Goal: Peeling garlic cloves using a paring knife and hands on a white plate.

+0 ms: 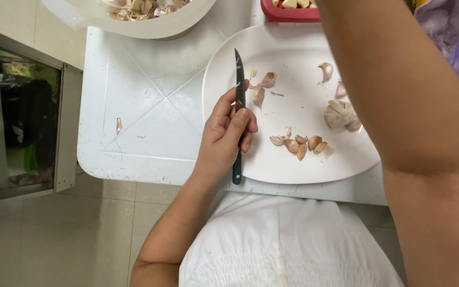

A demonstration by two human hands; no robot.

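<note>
Knife [238, 101] sits clamped in the left hand [224, 141] grip, blade up over the white plate [293, 165]; right hand unseen.

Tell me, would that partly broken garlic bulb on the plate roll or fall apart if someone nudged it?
The garlic bulb looks lumpy and uneven, so it would probably wobble rather than roll far. Cloves already lie loose on the plate, so more may well break off. Its papery skin suggests it is light and would likely slide on the smooth plate.
</note>
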